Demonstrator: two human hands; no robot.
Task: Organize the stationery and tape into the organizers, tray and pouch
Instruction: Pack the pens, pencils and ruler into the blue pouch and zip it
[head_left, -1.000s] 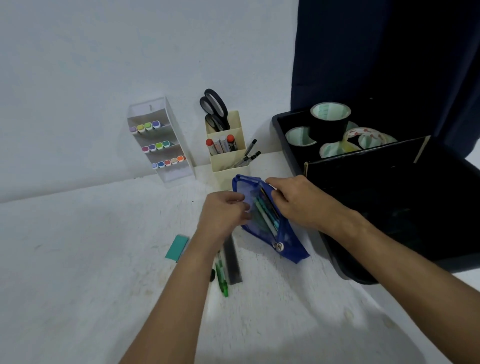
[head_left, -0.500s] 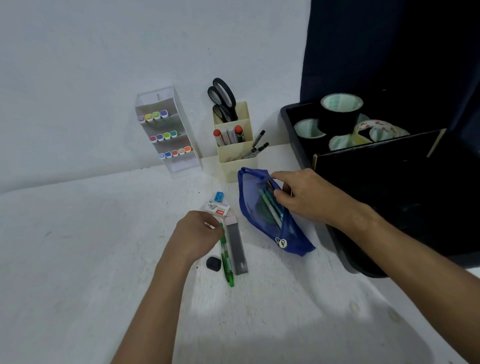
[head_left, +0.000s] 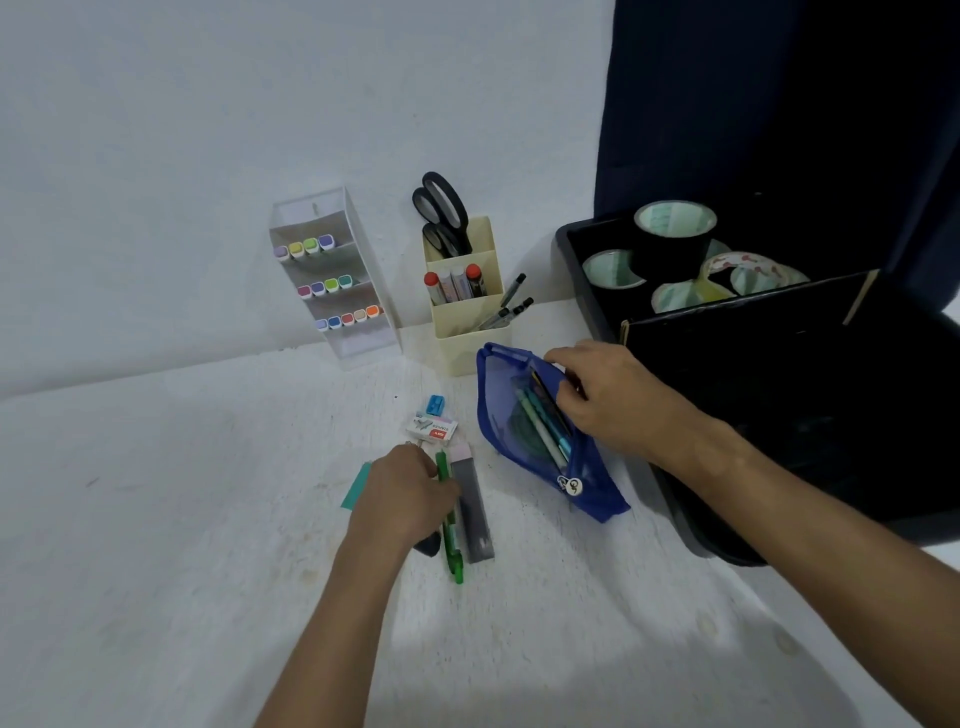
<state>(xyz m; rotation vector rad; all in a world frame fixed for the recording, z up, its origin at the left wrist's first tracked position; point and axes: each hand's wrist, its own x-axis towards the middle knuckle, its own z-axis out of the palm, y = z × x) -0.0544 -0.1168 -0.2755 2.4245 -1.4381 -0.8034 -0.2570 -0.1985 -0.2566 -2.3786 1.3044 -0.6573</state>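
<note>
A blue mesh pouch (head_left: 498, 410) lies open on the white table with several pens inside. My right hand (head_left: 613, 400) grips the pouch's upper edge and holds it open. My left hand (head_left: 405, 493) is down on the table, its fingers curled round a green pen (head_left: 451, 540) that lies beside a grey flat lead case (head_left: 474, 514). A staples box (head_left: 432, 427), a blue sharpener (head_left: 435, 404), a teal eraser (head_left: 356, 486) and a small dark item (head_left: 428, 546) lie close by.
A clear tiered organizer (head_left: 358, 332) with coloured markers and a cream organizer (head_left: 470, 343) with scissors, markers and pens stand at the back wall. A black tray (head_left: 587, 291) holding tape rolls (head_left: 673, 228) sits at the right, a black board across it.
My left hand left the pouch, moved down-left to the loose items and closed on the green pen. My right hand stayed on the pouch's edge.
</note>
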